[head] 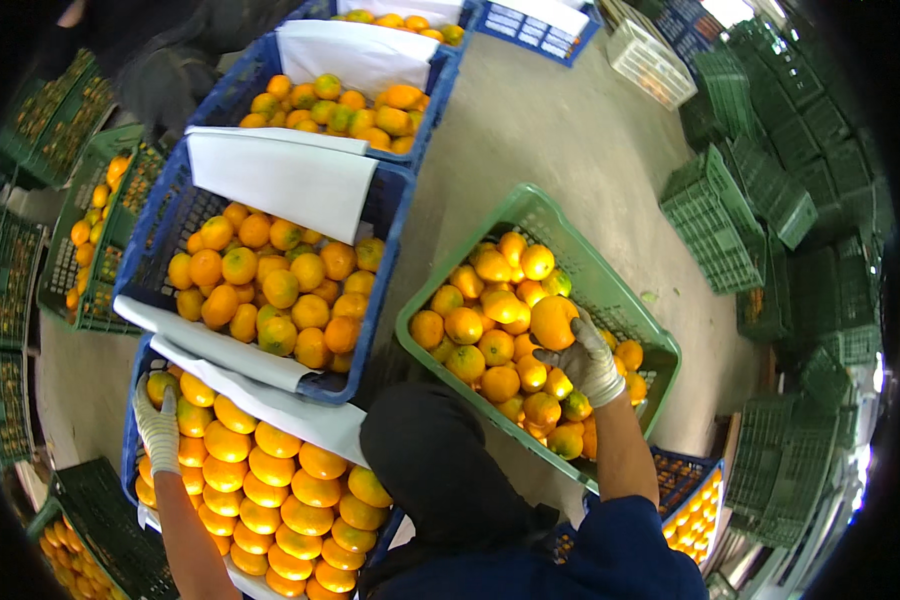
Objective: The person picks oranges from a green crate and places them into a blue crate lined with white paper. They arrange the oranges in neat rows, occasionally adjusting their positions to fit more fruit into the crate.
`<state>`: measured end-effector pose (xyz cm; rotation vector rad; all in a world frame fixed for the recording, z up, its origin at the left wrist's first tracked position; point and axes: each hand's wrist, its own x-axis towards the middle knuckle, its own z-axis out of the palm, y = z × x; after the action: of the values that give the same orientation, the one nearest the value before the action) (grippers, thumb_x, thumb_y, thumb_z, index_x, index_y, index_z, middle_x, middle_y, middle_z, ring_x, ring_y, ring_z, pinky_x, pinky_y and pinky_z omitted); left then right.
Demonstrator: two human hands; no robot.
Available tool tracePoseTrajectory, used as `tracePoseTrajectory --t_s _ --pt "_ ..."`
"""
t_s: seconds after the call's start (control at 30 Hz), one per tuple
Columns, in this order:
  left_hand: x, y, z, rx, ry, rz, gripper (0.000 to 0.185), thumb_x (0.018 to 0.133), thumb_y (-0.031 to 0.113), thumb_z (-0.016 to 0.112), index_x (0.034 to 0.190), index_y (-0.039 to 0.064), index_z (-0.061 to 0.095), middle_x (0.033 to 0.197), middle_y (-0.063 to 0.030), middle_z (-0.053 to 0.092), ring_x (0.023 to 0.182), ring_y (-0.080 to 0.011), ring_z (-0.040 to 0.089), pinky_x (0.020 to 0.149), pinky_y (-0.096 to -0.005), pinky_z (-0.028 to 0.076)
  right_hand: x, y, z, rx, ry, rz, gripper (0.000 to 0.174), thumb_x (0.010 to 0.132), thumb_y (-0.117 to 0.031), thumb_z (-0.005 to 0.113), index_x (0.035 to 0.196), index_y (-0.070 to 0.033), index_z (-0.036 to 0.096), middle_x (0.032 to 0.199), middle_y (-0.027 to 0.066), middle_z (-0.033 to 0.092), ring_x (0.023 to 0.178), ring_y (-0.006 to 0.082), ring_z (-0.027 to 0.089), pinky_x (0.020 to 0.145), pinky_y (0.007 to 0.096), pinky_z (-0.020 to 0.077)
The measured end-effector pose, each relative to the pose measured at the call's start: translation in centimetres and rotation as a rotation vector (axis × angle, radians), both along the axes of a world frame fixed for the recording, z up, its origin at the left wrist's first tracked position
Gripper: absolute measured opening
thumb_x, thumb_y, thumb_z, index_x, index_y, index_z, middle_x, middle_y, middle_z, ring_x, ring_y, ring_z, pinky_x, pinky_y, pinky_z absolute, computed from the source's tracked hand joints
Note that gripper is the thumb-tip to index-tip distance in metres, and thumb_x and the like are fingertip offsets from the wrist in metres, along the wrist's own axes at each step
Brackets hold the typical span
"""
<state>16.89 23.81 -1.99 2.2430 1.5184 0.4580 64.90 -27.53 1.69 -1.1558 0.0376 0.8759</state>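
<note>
My right hand (581,360), in a grey-palmed work glove, grips a large orange mandarin (554,322) above the green plastic crate (607,270). Loose mandarins (500,384), some tinged green, fill much of that crate. At the lower left, my left hand (157,427), gloved too, has its fingers and thumb around a greenish mandarin (163,385) in the back left corner of a blue crate (130,442). Mandarins (270,466) sit there in close, overlapping rows. White paper (262,394) folds over this crate's far edge.
Beyond stands another blue crate (401,225) of loose mandarins with white paper liners (281,176); more blue crates follow behind. Green crates (127,330) of fruit line the left side. Stacked green crates (712,217) stand at right on the concrete floor (540,120). A dark-clothed person (169,67) is at upper left.
</note>
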Motion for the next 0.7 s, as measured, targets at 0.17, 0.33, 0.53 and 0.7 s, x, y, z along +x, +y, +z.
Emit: tracePoseTrajectory --t_s 0.17,0.33,0.53,0.7 --pt "1.6 -2.3 1.4 0.009 -0.095 0.082 0.051 0.089 0.025 0.075 0.133 0.003 0.062 0.129 -0.0218 0.067 0.118 -0.0378 0.064 0.105 -0.0449 0.049 -3.0 11.6 6.8 0.145 -0.102 0.413 0.094 0.084 -0.036 0.081 0.16 -0.01 0.031 0.148 0.015 0.051 0.128 0.0357 0.059 0.1 0.0514 0.0548" --pt "2.0 -3.1 3.5 0.142 -0.041 0.082 0.059 0.081 0.036 0.077 0.132 0.01 0.065 0.124 -0.022 0.069 0.114 -0.0405 0.066 0.101 -0.0492 0.051 -11.2 27.8 10.5 0.05 -0.58 0.826 0.094 0.074 -0.018 0.083 0.153 0.004 0.036 0.139 0.0193 0.055 0.126 0.0339 0.06 0.106 0.0444 0.0511" --pt "1.7 -3.0 4.5 -0.025 0.038 0.167 0.067 0.08 0.045 0.077 0.138 0.016 0.061 0.131 -0.0136 0.065 0.124 -0.0341 0.059 0.109 -0.0478 0.042 -24.5 42.3 9.6 0.111 -1.305 1.18 0.085 0.076 -0.023 0.085 0.147 0.0 0.043 0.139 0.0244 0.058 0.124 0.0358 0.062 0.104 0.041 0.0505" --pt "1.2 -2.8 4.0 -0.062 0.029 0.157 0.067 0.081 0.047 0.076 0.138 0.016 0.06 0.127 -0.0117 0.065 0.121 -0.0336 0.06 0.107 -0.0472 0.042 -29.9 49.8 8.0 -0.492 -1.956 1.334 0.081 0.083 -0.034 0.077 0.155 -0.018 0.043 0.131 0.026 0.057 0.112 0.0418 0.065 0.094 0.0501 0.0544"
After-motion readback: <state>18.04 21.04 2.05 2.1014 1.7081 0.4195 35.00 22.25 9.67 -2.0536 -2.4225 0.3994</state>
